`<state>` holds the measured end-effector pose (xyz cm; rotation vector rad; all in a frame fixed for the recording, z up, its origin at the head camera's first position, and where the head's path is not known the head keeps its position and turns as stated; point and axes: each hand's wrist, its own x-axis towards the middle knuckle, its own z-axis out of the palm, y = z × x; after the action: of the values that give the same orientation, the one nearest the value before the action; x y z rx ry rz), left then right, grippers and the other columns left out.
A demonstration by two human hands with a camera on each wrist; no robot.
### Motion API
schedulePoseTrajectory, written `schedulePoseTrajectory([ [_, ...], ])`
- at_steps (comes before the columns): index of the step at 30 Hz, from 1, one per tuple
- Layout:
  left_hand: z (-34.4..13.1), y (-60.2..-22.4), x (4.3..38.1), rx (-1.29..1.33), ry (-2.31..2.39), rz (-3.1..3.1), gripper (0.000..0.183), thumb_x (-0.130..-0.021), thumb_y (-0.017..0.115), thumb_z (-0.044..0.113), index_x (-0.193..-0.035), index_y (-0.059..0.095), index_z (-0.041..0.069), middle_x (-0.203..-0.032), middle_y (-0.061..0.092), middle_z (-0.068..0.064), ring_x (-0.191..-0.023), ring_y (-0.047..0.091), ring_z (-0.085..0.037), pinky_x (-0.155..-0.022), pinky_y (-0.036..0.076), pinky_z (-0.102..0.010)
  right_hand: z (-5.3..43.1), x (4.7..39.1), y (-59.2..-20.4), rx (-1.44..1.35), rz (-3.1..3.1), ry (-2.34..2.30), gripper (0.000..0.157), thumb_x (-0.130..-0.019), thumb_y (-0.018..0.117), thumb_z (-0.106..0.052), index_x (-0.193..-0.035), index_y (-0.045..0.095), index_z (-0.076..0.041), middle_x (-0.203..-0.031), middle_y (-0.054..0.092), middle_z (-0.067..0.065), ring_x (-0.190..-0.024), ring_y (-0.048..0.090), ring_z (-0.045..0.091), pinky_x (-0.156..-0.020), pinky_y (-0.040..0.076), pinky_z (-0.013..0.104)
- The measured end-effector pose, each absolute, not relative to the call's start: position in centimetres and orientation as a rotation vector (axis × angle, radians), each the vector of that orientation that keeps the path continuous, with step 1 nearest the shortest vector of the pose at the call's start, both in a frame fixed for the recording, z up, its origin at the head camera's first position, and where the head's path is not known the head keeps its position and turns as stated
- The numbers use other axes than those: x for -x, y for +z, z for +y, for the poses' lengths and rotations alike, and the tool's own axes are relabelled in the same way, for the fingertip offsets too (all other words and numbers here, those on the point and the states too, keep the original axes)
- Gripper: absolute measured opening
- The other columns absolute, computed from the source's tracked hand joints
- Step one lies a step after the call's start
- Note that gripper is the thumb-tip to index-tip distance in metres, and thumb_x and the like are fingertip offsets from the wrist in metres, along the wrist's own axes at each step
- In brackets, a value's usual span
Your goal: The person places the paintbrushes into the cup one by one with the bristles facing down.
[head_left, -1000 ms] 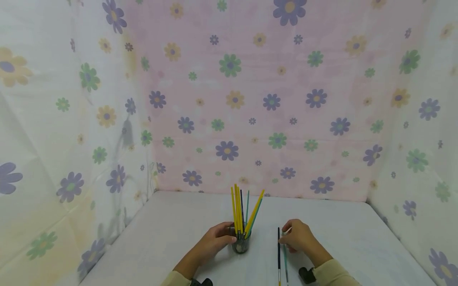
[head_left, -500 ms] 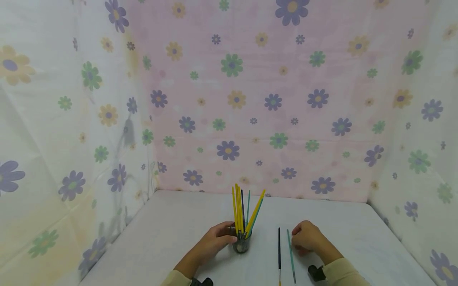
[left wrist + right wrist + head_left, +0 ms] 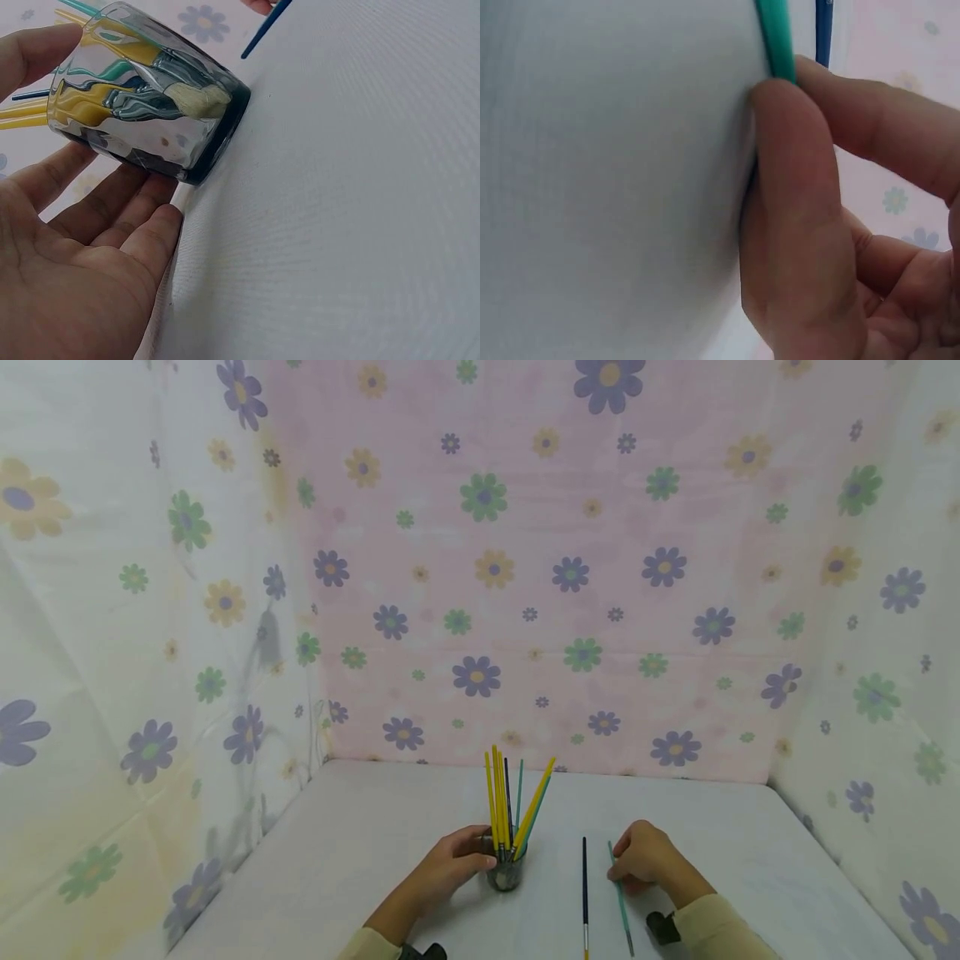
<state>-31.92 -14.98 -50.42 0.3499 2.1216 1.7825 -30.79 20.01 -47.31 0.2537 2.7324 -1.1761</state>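
My left hand holds a clear glass upright on the table. In the left wrist view its thumb lies near the rim and its fingers curve along the other side of the glass. Yellow paintbrushes, with teal and dark blue ones, stand in the glass, bristles down. My right hand pinches a teal paintbrush near its handle end, between thumb and index finger in the right wrist view. That brush lies slightly slanted on the table. Left of it lies a dark blue paintbrush, apart from both hands.
A white cloth covers the table. Flower-print sheets hang behind it, like the pink back sheet, and at both sides. Black straps with small housings are on both wrists.
My right hand has moved to the right, and the teal paintbrush has shifted right with it, away from the dark blue one, and now slants more. The left hand and glass have stayed put.
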Motion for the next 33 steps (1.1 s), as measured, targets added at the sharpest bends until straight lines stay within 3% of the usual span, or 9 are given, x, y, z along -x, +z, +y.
schedulePoseTrajectory([
  [11, -15.2, -50.6, 32.0, -0.323, 1.797, 2.11, 0.064, -0.09, 0.08, 0.033, -0.147, 0.056, 0.018, -0.145, 0.062, -0.008, -0.136, 0.056, -0.03, -0.112, 0.044, -0.062, 21.1, 31.0, -47.6, -0.258, 2.575, -1.406, 0.024, -0.078, 0.075, 0.0, -0.1, 0.066, 0.004, -0.086, 0.067, 0.016, -0.071, 0.069, 0.025, -0.059, 0.062, 0.036],
  [19, -15.3, -50.8, 32.1, -0.342, 1.8, 2.107, 0.064, -0.09, 0.08, 0.034, -0.147, 0.056, 0.018, -0.144, 0.062, -0.007, -0.135, 0.056, -0.03, -0.112, 0.044, -0.063, 22.1, 31.2, -47.7, -0.233, 2.437, -1.559, 0.035, -0.083, 0.072, -0.004, -0.115, 0.065, 0.008, -0.091, 0.067, 0.016, -0.073, 0.066, 0.023, -0.062, 0.061, 0.035],
  [26, -15.3, -50.7, 32.0, -0.354, 1.806, 2.106, 0.063, -0.091, 0.078, 0.032, -0.148, 0.055, 0.016, -0.144, 0.062, -0.009, -0.135, 0.057, -0.03, -0.111, 0.045, -0.062, 23.2, 31.2, -47.6, -0.142, 2.258, -1.74, 0.046, -0.086, 0.065, -0.004, -0.128, 0.054, 0.011, -0.102, 0.068, 0.017, -0.079, 0.067, 0.021, -0.067, 0.061, 0.033],
  [33, -15.1, -50.4, 31.8, -0.367, 1.801, 2.113, 0.062, -0.091, 0.079, 0.031, -0.146, 0.056, 0.015, -0.143, 0.063, -0.009, -0.133, 0.058, -0.03, -0.111, 0.046, -0.061, 23.4, 31.2, -46.5, -0.064, 2.19, -1.836, 0.044, -0.094, 0.061, -0.008, -0.132, 0.047, 0.01, -0.109, 0.065, 0.018, -0.087, 0.069, 0.022, -0.071, 0.062, 0.034],
])
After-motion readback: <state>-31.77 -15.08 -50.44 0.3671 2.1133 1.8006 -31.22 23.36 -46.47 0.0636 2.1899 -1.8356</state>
